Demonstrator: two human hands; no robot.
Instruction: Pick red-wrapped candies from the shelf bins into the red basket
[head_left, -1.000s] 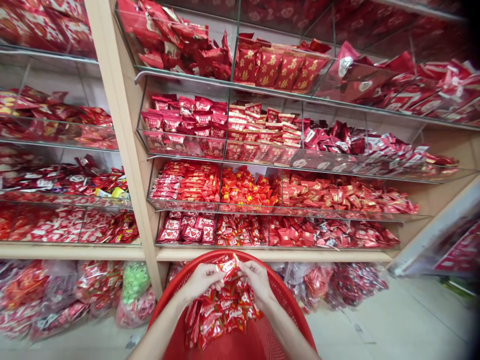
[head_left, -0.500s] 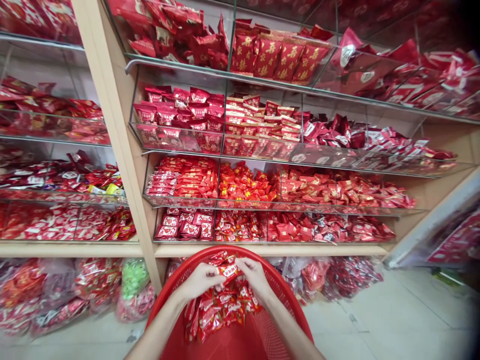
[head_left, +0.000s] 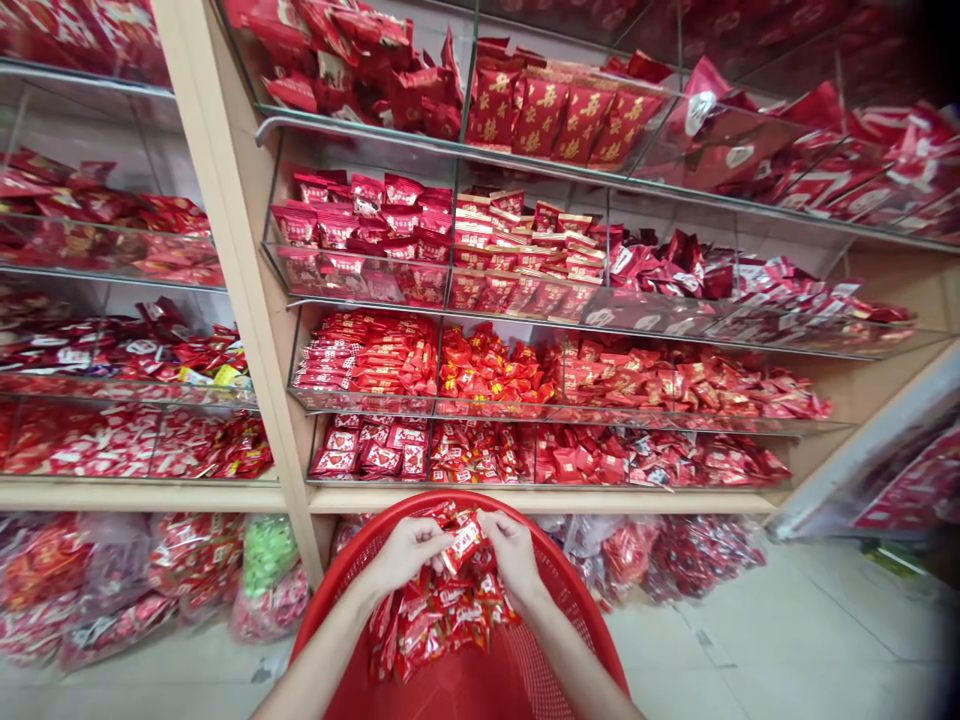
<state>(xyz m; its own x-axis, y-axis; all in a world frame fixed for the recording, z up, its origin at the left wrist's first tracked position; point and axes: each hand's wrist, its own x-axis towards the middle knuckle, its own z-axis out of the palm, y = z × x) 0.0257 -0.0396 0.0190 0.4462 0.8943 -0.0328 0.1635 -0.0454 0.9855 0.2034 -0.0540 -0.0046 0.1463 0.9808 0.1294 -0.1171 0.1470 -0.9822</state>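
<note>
Over a round red plastic basket point(head_left: 330, 610), my two hands meet at one small red candy packet point(head_left: 465, 540) with white print. The fingers of my left hand point(head_left: 409, 555) pinch its left side. At the packet's upper right corner, my right hand point(head_left: 510, 550) is closed on the edge. Below them lies a heap of similar red candy packets point(head_left: 442, 630), partly covered by my hands. The basket's bare bottom shows in front of the heap.
A wooden shelf rack point(head_left: 247, 300) rises ahead, its glass-fronted compartments filled with red packets point(head_left: 502, 370). Clear plastic bags of packets point(head_left: 195, 565) sit on the floor beneath the lowest board, left and right of the basket. Pale floor tiles point(head_left: 787, 640) extend to the right.
The candy packet between my hands has shifted slightly right and tilted, its right end now higher. My right fingers have curled in more. The basket and heap look the same.
</note>
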